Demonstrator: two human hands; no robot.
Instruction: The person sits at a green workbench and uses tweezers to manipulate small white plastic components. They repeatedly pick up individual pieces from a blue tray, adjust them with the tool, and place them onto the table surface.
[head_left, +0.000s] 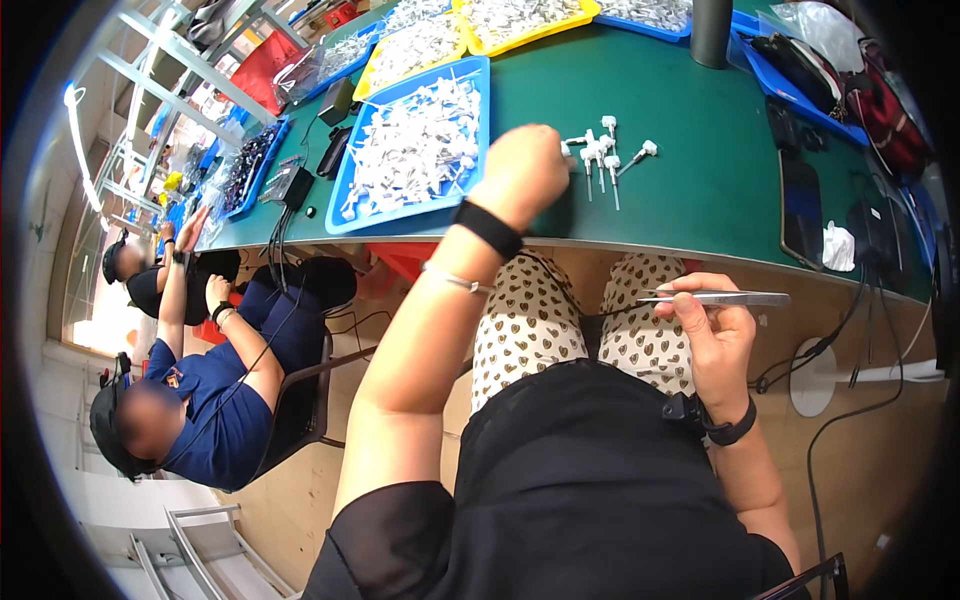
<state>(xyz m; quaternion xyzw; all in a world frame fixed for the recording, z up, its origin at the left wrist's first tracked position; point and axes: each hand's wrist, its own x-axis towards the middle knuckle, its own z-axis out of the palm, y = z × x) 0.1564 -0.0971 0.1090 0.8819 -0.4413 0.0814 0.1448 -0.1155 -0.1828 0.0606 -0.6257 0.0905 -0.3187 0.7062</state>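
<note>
My left hand (530, 172) is closed above the green bench, just right of the blue tray (485, 110) heaped with small white plastic parts (415, 145). Its fingertips are mostly turned away, so whatever they pinch is hidden. Right beside those fingers lies a small loose group of white parts (597, 150) with thin clear stems, one set slightly apart on the right. Over my lap, in front of the bench edge, my right hand (708, 320) grips a pair of metal tweezers (745, 298), the tips pointing left.
Yellow trays (520, 42) and more blue trays of white parts line the back. A grey post (711, 35) stands behind. On the right lie a phone (800, 210), a crumpled tissue (838, 247) and bags. Two people (215, 405) sit at the left; cables (815, 450) hang at the right.
</note>
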